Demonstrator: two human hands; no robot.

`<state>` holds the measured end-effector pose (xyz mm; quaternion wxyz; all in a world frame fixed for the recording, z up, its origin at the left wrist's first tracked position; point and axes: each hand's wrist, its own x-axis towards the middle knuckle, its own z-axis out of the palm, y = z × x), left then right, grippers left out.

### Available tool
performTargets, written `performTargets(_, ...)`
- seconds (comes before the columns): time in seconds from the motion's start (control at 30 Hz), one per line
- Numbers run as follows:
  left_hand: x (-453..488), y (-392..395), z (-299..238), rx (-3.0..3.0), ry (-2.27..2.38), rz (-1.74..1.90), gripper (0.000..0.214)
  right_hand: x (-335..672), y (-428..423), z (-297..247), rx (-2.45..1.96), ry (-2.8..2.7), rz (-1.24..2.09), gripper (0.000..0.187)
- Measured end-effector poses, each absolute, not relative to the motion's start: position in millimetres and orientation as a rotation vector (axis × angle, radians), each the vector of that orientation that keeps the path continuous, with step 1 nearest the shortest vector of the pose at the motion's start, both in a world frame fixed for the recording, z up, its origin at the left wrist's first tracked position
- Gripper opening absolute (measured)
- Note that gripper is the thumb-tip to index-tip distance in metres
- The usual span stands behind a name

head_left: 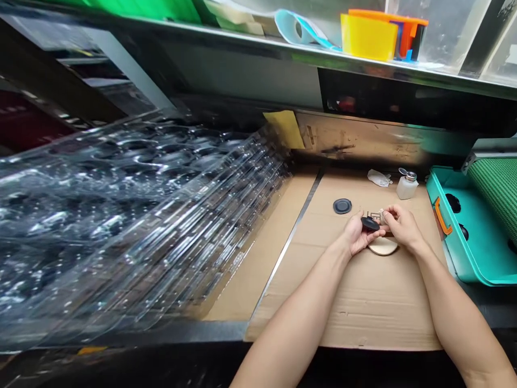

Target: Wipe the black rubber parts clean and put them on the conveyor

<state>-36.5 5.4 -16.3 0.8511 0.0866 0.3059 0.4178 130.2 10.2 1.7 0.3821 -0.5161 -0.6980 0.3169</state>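
My left hand point(354, 237) is closed around the edge of a round black disc-shaped part point(370, 223), holding it tilted above the cardboard. Close against it, the fingers of my right hand point(404, 227) are pinched together at a small pale piece, too small to make out. Below both hands a round beige pad point(383, 247) lies on the cardboard point(343, 312), partly covered by my fingers. Another dark round part point(342, 206) rests flat just beyond my left hand. Farther back are a crumpled white tissue point(378, 178) and a small pump bottle point(407, 187) with its lid up.
Tall stacks of clear plastic trays point(141, 215) fill the left side, blurred. At right stands a teal bin point(480, 264) with black parts inside, beside a green conveyor belt point(496, 186). Overhead, a shelf edge point(250, 46) carries a yellow container point(367, 37).
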Motion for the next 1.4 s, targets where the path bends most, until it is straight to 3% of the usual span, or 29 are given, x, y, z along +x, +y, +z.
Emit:
performTargets(0.4,-33,-1,-9,0.275,0.681,0.819,0.057,132,6,9,-1.342,-1.970,0.739,0.023)
performTargets(0.6,-35,-11,-1,0.749,0.974,0.936,0.063,124,0,10,-1.281,-2.199,0.472,0.021)
performTargets(0.9,-31,-13,-1,0.860,1.102,0.876,0.075,114,0,0,-1.245,-2.296,0.180,0.019)
performTargets(1.4,-26,-11,-5,0.888,1.163,0.915,0.073,115,2,2,-1.309,-2.300,0.236,0.015)
